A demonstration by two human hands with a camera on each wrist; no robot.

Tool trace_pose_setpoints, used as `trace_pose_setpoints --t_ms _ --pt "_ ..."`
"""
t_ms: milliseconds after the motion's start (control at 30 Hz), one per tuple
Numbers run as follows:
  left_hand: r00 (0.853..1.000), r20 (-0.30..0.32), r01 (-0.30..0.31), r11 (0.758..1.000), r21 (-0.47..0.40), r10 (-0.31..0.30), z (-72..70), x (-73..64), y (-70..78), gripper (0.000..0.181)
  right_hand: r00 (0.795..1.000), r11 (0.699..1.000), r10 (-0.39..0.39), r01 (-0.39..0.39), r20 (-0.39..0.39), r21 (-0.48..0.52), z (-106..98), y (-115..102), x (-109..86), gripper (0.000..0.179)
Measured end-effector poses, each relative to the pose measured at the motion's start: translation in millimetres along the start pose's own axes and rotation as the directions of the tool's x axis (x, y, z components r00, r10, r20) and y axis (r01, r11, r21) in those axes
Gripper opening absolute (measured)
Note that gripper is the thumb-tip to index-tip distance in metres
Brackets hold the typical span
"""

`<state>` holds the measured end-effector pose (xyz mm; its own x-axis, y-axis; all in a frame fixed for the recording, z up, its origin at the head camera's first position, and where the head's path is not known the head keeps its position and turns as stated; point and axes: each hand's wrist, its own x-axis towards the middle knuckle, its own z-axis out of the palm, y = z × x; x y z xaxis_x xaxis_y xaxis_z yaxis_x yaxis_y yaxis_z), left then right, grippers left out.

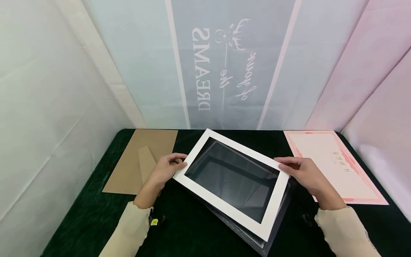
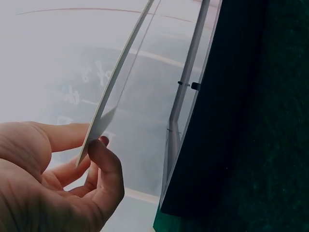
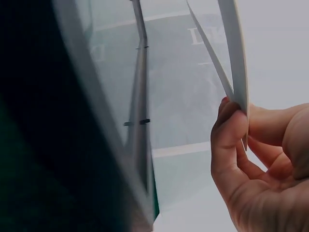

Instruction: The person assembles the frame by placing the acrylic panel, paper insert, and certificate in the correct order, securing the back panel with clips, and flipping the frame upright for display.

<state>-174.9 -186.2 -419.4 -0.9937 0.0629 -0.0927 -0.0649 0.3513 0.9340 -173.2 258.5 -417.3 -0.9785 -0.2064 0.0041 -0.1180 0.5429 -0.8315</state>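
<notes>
A white rectangular photo mat (image 1: pixel 221 203) with a wide window is held up by both hands, tilted above a dark picture frame (image 1: pixel 279 215). My left hand (image 1: pixel 165 170) pinches the mat's left corner between thumb and fingers. At the opposite side, my right hand (image 1: pixel 302 172) pinches the upper right corner. The left wrist view shows the mat edge (image 2: pixel 108 89) apart from the frame (image 2: pixel 217 121), with a gap between them. Seen from the right wrist, the mat (image 3: pixel 238 63) also stands clear of the frame. Small dark tabs (image 3: pixel 145 121) show along the frame's inner edge.
To the left lies a brown backing board (image 1: pixel 123 171) with a stand flap (image 1: pixel 147 162). A pink-bordered paper sheet (image 1: pixel 321 150) lies on the right. Dark green cloth (image 1: pixel 179 228) covers the table, and a printed fabric backdrop (image 1: pixel 144 71) rises behind it.
</notes>
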Motion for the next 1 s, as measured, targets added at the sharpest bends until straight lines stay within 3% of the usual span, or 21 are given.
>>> trace_pose_setpoints --t_ms 200,533,1000 --pt "0.999 0.019 -0.029 0.993 0.115 0.027 7.1 0.7 -3.4 0.024 0.999 0.999 0.003 -0.001 0.045 -0.054 9 15 -9.9 0.034" --pt "0.999 0.038 0.005 0.975 0.223 -0.014 13.3 -4.1 -9.1 0.027 0.999 0.995 0.002 0.003 0.045 -0.101 12 21 -9.7 0.031" --pt "0.994 0.06 -0.103 0.952 0.288 0.09 21.1 -2.3 -4.5 0.031 0.999 0.985 0.04 -0.043 -0.023 -0.17 0 22 -11.0 0.03"
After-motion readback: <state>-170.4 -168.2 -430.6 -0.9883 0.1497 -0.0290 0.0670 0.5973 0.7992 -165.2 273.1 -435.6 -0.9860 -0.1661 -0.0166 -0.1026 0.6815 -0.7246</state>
